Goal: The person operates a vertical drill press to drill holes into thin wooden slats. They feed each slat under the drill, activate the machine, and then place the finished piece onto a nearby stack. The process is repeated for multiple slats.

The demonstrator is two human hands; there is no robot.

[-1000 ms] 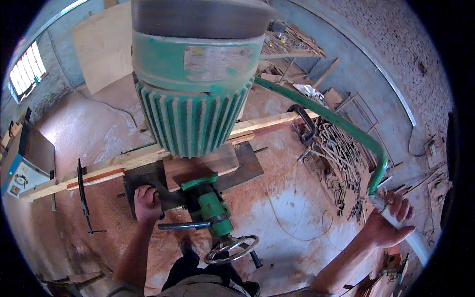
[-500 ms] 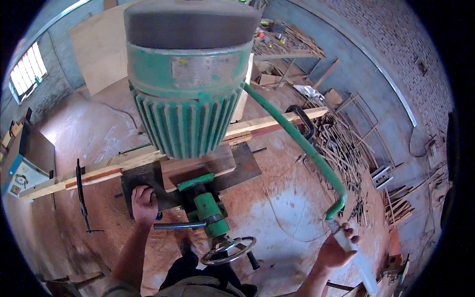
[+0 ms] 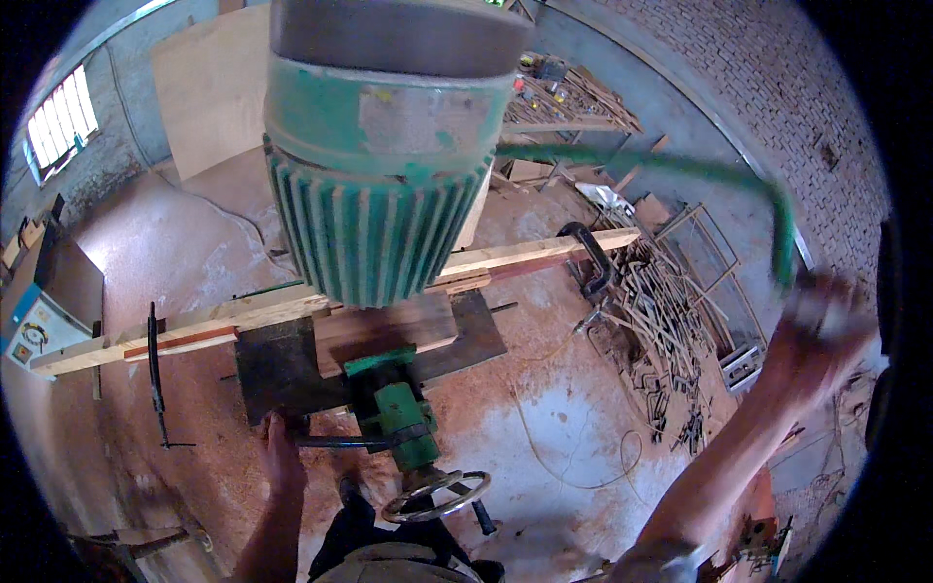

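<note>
Lever (image 3: pixel 690 165), green, angled: runs right from behind the motor, then bends down to its grip, out at right. Right hand (image 3: pixel 821 325) closed around the grip, fingers wrapped, blurred. Left hand (image 3: pixel 279 455) low at left, fingertips at the front corner of the dark plate (image 3: pixel 277 364), beside the end of the bar (image 3: pixel 340 442); fingers mostly hidden, so can't tell if it grips or just rests.

Motor (image 3: pixel 379 126), green, ribbed, dark cap, big in upper middle. Handwheel (image 3: pixel 437 513), shiny, with a dark knob (image 3: pixel 483 518), low centre. Green vise (image 3: pixel 403 408) just beyond the wheel, bar sticking out to its left. Vise's far end at the near edge of a wood block (image 3: pixel 389 335); block lies flat on the plate, motor hiding part of its back edge.

Plank (image 3: pixel 214 319), long and pale, crosses behind the block. 2 dark clamps on it: left clamp (image 3: pixel 155 374) and right clamp (image 3: pixel 598 257).

Farther: cabinet (image 3: pixel 53 301) at left, beside the plank's left end. Heap of sticks (image 3: pixel 661 311) on the floor at right. Cluttered bench (image 3: pixel 573 127) behind. Big board (image 3: pixel 209 92) leaning at back left, window (image 3: pixel 63 121) beside it. Brick wall (image 3: pixel 729 97) upper right.
</note>
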